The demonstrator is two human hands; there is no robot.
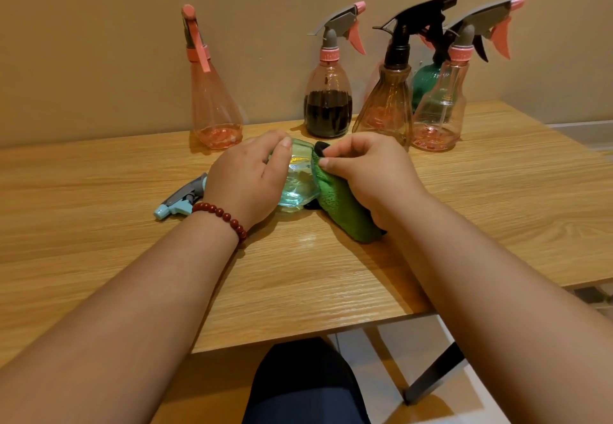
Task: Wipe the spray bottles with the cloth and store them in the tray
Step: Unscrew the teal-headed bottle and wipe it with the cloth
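Left hand [247, 178] grips clear bottle [298, 188] (gold print [297, 159] unreadable); right hand [368, 174] pinches green cloth [345, 211].

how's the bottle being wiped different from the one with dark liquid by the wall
The wiped bottle lies sideways in the left hand; the dark-liquid bottle stands upright, untouched. The wiped bottle is clear blue-green with a light blue trigger; the dark-liquid bottle is pinkish with a pink trigger. Both are trigger spray bottles.
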